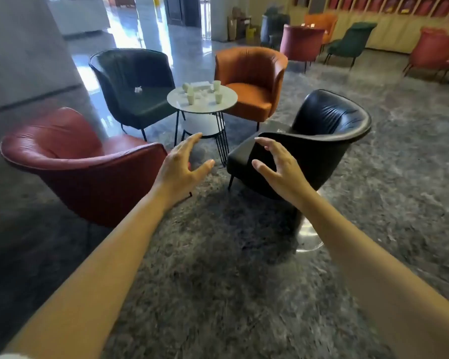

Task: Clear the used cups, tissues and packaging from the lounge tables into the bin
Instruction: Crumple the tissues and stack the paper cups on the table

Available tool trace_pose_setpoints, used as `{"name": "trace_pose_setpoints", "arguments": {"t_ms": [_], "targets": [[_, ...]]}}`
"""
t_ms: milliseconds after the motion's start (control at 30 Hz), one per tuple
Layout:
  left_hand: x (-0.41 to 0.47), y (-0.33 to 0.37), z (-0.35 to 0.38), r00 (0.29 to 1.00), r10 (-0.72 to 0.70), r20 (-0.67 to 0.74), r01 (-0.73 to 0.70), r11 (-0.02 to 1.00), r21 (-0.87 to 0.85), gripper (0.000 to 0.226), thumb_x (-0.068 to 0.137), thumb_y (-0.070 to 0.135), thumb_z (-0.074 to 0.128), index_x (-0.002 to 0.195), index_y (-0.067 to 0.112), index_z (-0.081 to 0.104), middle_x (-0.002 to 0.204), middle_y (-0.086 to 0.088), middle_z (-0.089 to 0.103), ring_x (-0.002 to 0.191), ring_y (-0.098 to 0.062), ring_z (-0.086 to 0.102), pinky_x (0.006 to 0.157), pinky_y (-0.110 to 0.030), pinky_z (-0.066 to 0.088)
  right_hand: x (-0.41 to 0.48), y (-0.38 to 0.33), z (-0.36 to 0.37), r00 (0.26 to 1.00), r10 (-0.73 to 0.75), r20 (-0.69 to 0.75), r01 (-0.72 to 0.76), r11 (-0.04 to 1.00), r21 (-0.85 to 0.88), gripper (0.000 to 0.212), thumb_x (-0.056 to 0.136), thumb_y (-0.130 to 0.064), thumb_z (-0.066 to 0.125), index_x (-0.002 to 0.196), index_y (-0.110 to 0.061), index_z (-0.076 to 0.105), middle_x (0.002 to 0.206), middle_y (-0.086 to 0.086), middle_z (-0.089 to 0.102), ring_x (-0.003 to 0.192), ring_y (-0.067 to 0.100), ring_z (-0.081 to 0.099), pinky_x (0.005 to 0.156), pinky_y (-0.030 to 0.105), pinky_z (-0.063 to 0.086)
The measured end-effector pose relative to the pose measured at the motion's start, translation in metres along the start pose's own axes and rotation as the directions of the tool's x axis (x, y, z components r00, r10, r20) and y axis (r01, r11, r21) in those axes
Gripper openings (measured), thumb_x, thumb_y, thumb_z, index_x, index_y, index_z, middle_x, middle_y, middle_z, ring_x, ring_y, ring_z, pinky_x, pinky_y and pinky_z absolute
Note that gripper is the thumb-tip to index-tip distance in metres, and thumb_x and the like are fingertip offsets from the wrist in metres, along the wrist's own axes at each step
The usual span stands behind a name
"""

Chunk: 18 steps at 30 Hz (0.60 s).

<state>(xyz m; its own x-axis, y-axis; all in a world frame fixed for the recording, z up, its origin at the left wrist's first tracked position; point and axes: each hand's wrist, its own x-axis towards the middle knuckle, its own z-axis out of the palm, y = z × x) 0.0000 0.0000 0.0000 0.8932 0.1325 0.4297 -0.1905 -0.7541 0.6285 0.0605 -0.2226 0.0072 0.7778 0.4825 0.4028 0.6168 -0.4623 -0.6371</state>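
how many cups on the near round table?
4. Left rear cup, left front cup, right rear cup, right front cup. Blurry view; white box may hide more.

Several small white paper cups (190, 96) stand on a round pale table (224, 104), well beyond the fingertips (196, 137) of the left hand (178, 172), around a flat white carton (199, 85). A crumpled white tissue (138, 89) lies farther left of those fingertips.
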Motion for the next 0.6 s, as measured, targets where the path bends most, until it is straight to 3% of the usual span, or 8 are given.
{"name": "trace_pose_setpoints", "arguments": {"t_ms": [100,133,200,267,433,600], "targets": [[0.047,-0.032,0.004,0.999,-0.04,-0.021,0.04,0.999,-0.015,0.063,0.081,0.037,0.061,0.137,0.02,0.038,0.139,-0.002,0.046,0.126,-0.015,0.042,0.083,0.004,0.029,0.055,0.02,0.013,1.0,0.009,0.003,-0.009,1.0,0.005,0.051,0.085,-0.037,0.051,0.132,-0.021,0.041,0.137,0.001,0.045,0.123,0.017,0.041,0.101,0.034,0.032],[0.062,-0.043,0.007,0.998,-0.053,-0.015,0.053,0.999,-0.01,0.061,0.083,0.034,0.062,0.138,0.02,0.038,0.139,-0.002,0.046,0.127,-0.015,0.041,0.089,0.0,0.03,0.073,0.027,0.018,1.0,0.02,0.015,-0.02,1.0,0.003,0.051,0.085,-0.038,0.05,0.133,-0.021,0.041,0.137,0.001,0.045,0.124,0.016,0.041,0.1,0.032,0.031],[0.099,-0.066,0.015,0.998,-0.061,-0.01,0.061,0.998,-0.001,0.061,0.084,0.034,0.062,0.138,0.02,0.038,0.14,-0.003,0.045,0.129,-0.017,0.04,0.103,-0.025,0.035,0.115,0.048,0.031,0.999,0.032,0.029,-0.033,0.999,0.016,0.053,0.084,-0.04,0.049,0.133,-0.021,0.041,0.138,0.001,0.044,0.124,0.015,0.04,0.099,0.031,0.031],[0.138,-0.091,0.025,0.997,-0.064,-0.034,0.064,0.998,0.003,0.063,0.082,0.038,0.059,0.138,0.02,0.038,0.14,-0.003,0.045,0.13,-0.018,0.039,0.106,-0.037,0.034,0.159,0.072,0.042,0.999,0.022,0.028,-0.022,0.999,0.026,0.055,0.082,-0.041,0.047,0.133,-0.02,0.042,0.138,0.002,0.044,0.125,0.015,0.04,0.1,0.031,0.032],[0.252,-0.148,0.044,0.991,-0.109,-0.078,0.112,0.993,0.043,0.07,0.076,0.046,0.052,0.137,0.015,0.04,0.138,-0.007,0.048,0.128,-0.02,0.042,0.105,-0.038,0.035,0.29,0.13,0.066,0.998,-0.009,0.059,0.005,0.998,0.067,0.056,0.082,-0.041,0.047,0.133,-0.018,0.042,0.138,0.003,0.045,0.126,0.019,0.041,0.104,0.046,0.033],[0.359,-0.209,0.05,0.984,-0.147,-0.097,0.154,0.986,0.07,0.067,0.076,0.045,0.053,0.135,0.015,0.043,0.135,-0.006,0.051,0.125,-0.02,0.045,0.098,-0.028,0.032,0.413,0.175,0.096,0.991,-0.037,0.125,0.027,0.996,0.085,0.054,0.084,-0.04,0.049,0.132,-0.016,0.042,0.137,0.007,0.045,0.126,0.022,0.042,0.103,0.049,0.035]]}}
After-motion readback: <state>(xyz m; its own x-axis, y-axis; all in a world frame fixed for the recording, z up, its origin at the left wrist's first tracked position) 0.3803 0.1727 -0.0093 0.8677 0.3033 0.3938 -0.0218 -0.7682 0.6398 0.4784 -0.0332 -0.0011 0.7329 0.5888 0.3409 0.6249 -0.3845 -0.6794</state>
